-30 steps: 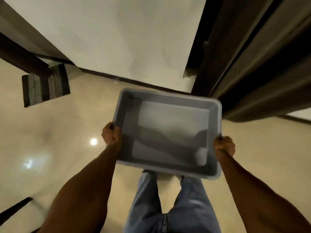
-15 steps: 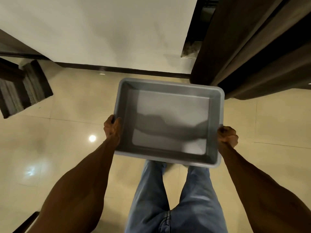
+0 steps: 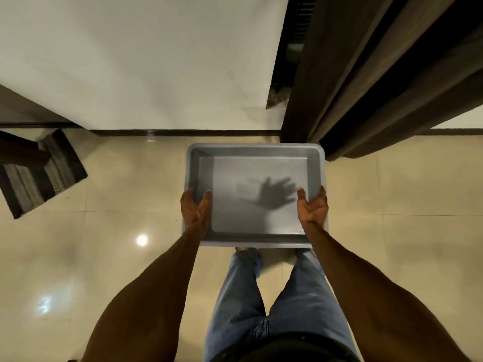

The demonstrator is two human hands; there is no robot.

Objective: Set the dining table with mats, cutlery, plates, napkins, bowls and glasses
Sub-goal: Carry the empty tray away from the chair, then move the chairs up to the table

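Bare forearms, no sleeves — faded blue jeans (image 3: 274, 304) — dark waistband at top.

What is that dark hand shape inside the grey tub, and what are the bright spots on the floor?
Head view: the shape is a hand's shadow on the empty tub bottom, nothing solid; glare spots are lamp reflections on glossy floor tiles; wide-angle lens bends the curtain.

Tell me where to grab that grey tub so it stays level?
Grip the grey tub by the rims of its two short sides, near their middles, one hand from each side. It is wide, shallow and open-topped with a rolled lip all round, so opposed side grips should balance it. The left hand and right hand are already beside those rims, fingers open.
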